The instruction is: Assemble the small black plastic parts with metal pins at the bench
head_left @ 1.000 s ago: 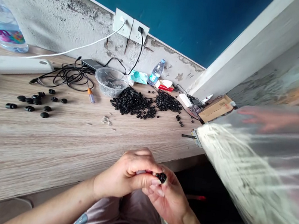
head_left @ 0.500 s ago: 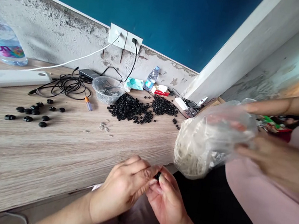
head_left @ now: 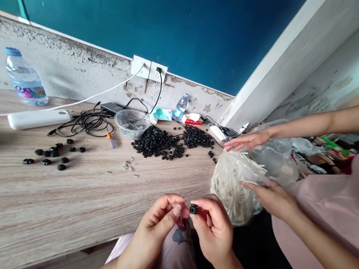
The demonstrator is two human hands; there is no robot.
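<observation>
Above my lap, just off the table's front edge, my right hand (head_left: 214, 228) pinches a small black plastic piece (head_left: 194, 208) between thumb and forefinger. Close beside it, my left hand (head_left: 160, 222) has thumb and fingers pressed together; what they hold, if anything, is too small to make out. The fingertips of both hands nearly meet at the black piece. On the table beyond lie a heap of similar small black pieces (head_left: 154, 142) and a second heap (head_left: 197, 137). A few thin, pale metal-looking pins (head_left: 128, 166) lie nearer me.
A clear bowl (head_left: 131, 123) of small metallic bits stands behind the heaps. Several larger black rounded parts (head_left: 54, 153) lie at left, near a white power strip (head_left: 39, 119) and black cables (head_left: 86, 120). At right, a co-worker's hands (head_left: 272, 197) handle a plastic bag (head_left: 236, 184) of pale strips.
My hands have drawn slightly apart, and the black piece now shows plainly in the right one. The co-worker's hands have spread over the bag, which now stands open. The view has tilted up.
</observation>
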